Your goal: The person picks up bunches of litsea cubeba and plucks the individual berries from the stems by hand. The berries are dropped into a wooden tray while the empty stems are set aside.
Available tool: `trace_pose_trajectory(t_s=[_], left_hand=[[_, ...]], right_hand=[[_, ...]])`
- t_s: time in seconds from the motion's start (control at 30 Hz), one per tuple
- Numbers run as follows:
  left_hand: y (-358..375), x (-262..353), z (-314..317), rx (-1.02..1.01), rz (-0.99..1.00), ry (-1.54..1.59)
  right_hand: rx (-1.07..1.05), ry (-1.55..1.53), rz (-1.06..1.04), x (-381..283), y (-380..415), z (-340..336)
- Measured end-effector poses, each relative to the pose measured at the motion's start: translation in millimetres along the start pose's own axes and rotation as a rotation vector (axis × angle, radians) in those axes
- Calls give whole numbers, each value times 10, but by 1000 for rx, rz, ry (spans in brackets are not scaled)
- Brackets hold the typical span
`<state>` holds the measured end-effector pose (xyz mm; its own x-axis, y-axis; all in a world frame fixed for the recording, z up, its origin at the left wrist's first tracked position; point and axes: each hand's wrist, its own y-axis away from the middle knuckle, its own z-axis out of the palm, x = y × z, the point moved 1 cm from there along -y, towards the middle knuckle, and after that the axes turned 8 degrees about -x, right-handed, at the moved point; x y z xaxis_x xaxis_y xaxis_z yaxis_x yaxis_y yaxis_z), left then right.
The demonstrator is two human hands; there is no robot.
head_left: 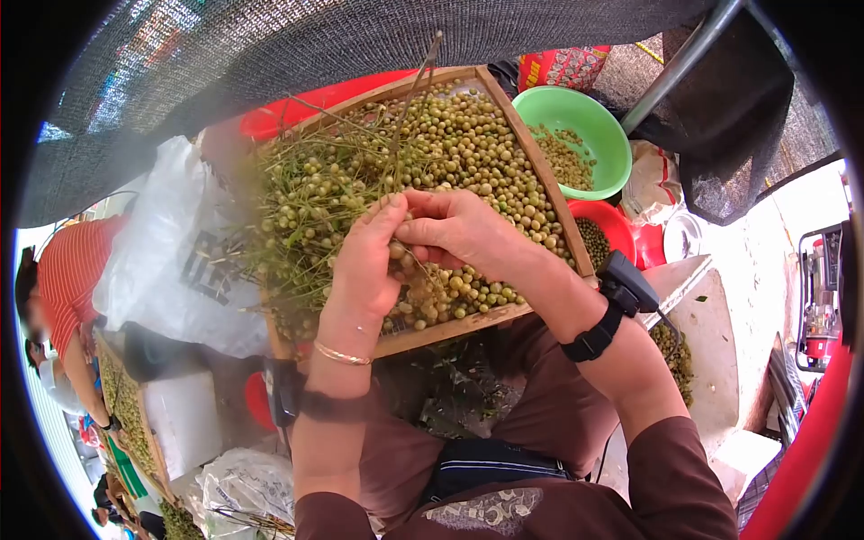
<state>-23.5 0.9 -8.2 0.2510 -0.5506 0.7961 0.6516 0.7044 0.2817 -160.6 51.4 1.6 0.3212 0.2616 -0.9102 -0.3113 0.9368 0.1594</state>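
Observation:
A wooden-framed tray (537, 171) holds round green-brown fruits (477, 135), with leafy stems (310, 198) heaped on its left side. Over the tray, my left hand (367, 252) and my right hand (450, 229) meet, both closed around a stemmed bunch of fruits (402, 261). Thumb and fingers of each hand pinch close together at the bunch's upper part, and thin stems rise beyond them. The exact grip points are partly hidden by the fingers.
Right of the tray are a green basin (612, 148) with small fruits, a red basin (625, 225) and a metal pole (684, 67). A white plastic sack (171, 261) lies left. A person in a striped shirt (76, 270) is beside another tray (126, 418) at far left.

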Motion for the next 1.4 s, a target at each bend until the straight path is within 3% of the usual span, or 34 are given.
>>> trace_pose_trajectory(t_s=[0.07,0.3,0.4,0.47,0.53,0.6,0.63,0.7,0.73,0.8,0.87,0.93,1.0,1.17,1.4], left_hand=[[-10,-6,-58,-183,-15,94],[5,-28,19,-39,-14,54],[-9,-36,18,15,-26,44],[-15,-23,18,-15,13,-31],[-19,-1,41,6,33,-23],[-26,28,49,29,56,-14],[-23,42,36,63,59,32],[-11,89,10,134,52,102],[-1,113,15,138,57,103],[12,126,40,166,66,86],[5,60,29,112,75,34],[-6,37,77,54,82,-20],[8,12,164,-64,84,-115],[19,2,166,-84,109,-180],[39,16,44,-65,17,126]], right_hand=[[-37,34,23,-31,5,-19],[-3,188,27,-49,-12,-22],[-3,417,-20,-22,-35,-28],[89,744,-170,-26,-52,-2],[115,671,-179,-35,-49,50],[101,322,68,-76,0,88],[98,322,69,-60,-4,64],[158,-48,131,-10,-15,-34],[153,-46,133,-6,-21,-48],[126,-358,-32,-11,-36,-60],[117,-297,-19,-21,-39,-21],[162,80,10,-26,-52,6],[193,63,-69,16,-74,30],[121,43,-55,-6,-57,-18],[149,-133,34,6,-32,-43]])
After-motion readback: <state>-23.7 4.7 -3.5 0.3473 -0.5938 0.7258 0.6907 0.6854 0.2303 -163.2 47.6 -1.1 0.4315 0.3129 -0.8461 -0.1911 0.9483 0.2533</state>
